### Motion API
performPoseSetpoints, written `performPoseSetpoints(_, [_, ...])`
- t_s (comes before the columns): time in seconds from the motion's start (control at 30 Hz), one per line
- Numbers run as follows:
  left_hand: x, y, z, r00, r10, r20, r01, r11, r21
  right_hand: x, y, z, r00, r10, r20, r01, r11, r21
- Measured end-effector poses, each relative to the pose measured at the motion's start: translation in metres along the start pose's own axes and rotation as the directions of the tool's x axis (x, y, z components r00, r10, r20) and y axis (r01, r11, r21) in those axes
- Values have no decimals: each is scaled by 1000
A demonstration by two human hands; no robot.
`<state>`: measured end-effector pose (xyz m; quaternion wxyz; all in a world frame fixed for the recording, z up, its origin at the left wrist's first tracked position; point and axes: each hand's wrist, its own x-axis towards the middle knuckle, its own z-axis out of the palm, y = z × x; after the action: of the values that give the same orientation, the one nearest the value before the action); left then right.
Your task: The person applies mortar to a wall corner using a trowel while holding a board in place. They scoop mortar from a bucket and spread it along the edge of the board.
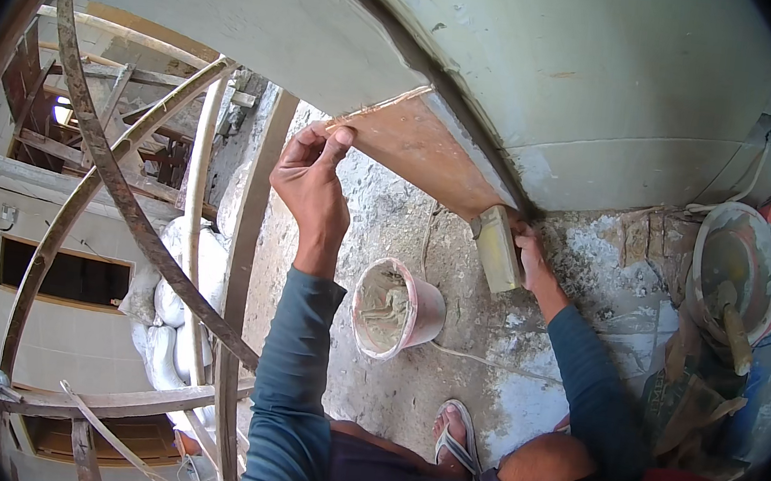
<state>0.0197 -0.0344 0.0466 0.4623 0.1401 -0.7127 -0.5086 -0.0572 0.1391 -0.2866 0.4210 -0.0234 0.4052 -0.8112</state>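
Your left hand pinches the near end of a thin pale strip between thumb and fingers, along the border of the grey coating and the bare brown face; your right hand grasps a yellowish block at that face's lower corner. The strip looks slight, so bending it or pressing unevenly could snap it or tear a ragged coating edge. Your grip on the block could slip if its surface is wet, and its corner might then chip the face. The pinkish-white bucket stands below, between your forearms, holding grey wet mix; a dropped block could land in it, and a foot catching the thin cord beside it might drag or tip it. At far right, a second bucket, grey-smeared inside, holds a tool with a wooden handle jutting over its rim; a knock there could topple the tool.
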Motion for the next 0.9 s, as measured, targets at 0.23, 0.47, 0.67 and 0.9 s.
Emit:
performPoseSetpoints(0.23, [-3,0,-1,1000,6,17,-6,1000,-4,4,6,-1,1000,-3,-24,3,1000,-2])
performPoseSetpoints(0.47, [-10,9,1,1000,-8,-11,8,1000,30,5,3,0,1000,2,-10,-2,1000,12])
performPoseSetpoints(0.67, [-7,6,-2,1000,-26,-4,26,999,32,1,-4,5,1000,-15,-23,13,998,-63])
performPoseSetpoints(0.9, [6,7,-18,999,28,15,-29,999,32,-5,-13,18,1000,-27,9,28,992,-122])
